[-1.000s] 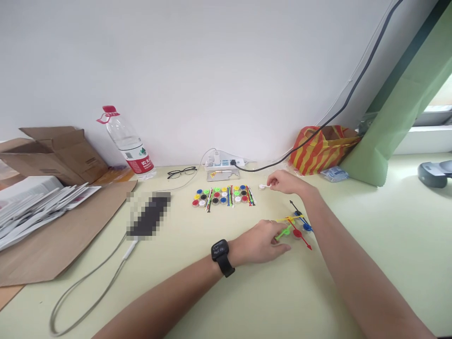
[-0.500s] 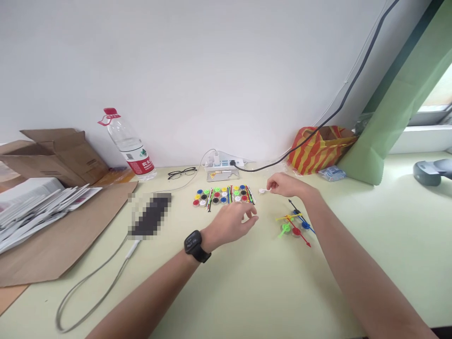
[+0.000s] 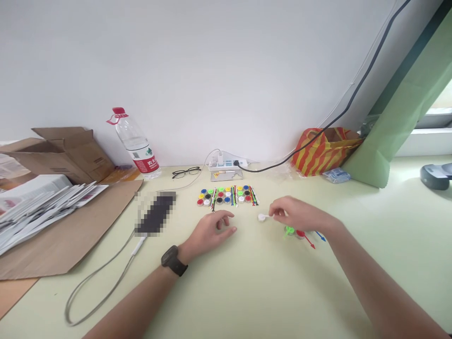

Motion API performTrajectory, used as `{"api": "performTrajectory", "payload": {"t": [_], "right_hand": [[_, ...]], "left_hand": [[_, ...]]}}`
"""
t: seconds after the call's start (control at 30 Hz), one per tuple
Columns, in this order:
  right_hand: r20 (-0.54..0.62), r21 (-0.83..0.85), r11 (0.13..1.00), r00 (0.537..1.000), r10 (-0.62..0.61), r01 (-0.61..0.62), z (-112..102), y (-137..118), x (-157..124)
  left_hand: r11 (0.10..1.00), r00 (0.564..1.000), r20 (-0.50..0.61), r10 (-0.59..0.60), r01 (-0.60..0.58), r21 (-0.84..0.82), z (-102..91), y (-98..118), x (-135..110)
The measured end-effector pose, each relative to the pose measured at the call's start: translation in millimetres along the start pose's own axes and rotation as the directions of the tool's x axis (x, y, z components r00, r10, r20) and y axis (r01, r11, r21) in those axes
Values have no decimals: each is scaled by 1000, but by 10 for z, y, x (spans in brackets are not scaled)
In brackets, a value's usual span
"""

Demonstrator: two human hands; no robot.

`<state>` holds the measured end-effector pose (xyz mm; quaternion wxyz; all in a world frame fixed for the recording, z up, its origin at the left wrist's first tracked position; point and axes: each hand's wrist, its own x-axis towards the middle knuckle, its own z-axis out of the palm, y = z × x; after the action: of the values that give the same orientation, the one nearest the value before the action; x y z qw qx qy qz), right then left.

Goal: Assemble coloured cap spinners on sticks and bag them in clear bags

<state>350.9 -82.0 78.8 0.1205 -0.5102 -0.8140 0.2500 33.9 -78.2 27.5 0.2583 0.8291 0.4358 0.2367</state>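
My right hand (image 3: 298,214) pinches the stick of a white spinning top (image 3: 262,217), a small round disc with a thin arm, held just left of the fingertips. Under and beside that hand lie a green top (image 3: 289,230), a red top (image 3: 301,234) with an arrow-tipped stick and a blue arrow stick (image 3: 320,236); the hand partly hides this cluster. My left hand (image 3: 213,233), with a black watch at the wrist, hovers over the table with fingers loosely curled apart and nothing in them. Beyond it sit rows of coloured discs (image 3: 221,194) with bundles of coloured sticks (image 3: 233,195) between them.
At the back are eyeglasses (image 3: 186,172), a power strip (image 3: 228,164) and a striped bag (image 3: 319,153). A water bottle (image 3: 141,150), cardboard box (image 3: 70,150), stacked papers (image 3: 52,216) and a blurred dark device (image 3: 157,214) with a cable stand on the left.
My right hand has drawn the white top nearer, over the cluster of coloured tops. My left hand has moved left and back, away from the rows of discs. The view has shifted slightly.
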Motion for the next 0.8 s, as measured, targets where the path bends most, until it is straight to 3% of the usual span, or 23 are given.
{"api": "performTrajectory", "payload": {"t": [0.2, 0.33, 0.57, 0.67, 0.8], "right_hand": [[-19, 174, 970, 985, -170, 171, 468, -344, -76], [-66, 282, 936, 978, -198, 208, 641, -378, -45], [-147, 448, 889, 989, -36, 98, 585, -369, -18], [-150, 582, 812, 987, 61, 38, 588, -345, 10], [-92, 714, 700, 991, 93, 0, 764, -348, 49]], "left_hand": [[973, 974, 93, 207, -215, 86, 25, 175, -96], [968, 965, 110, 237, -245, 61, 107, 224, -100], [979, 977, 103, 186, -175, -105, 104, 148, -102], [976, 982, 89, 169, -154, -157, 72, 133, -100], [980, 993, 63, 104, -92, -178, 67, 169, -90]]}}
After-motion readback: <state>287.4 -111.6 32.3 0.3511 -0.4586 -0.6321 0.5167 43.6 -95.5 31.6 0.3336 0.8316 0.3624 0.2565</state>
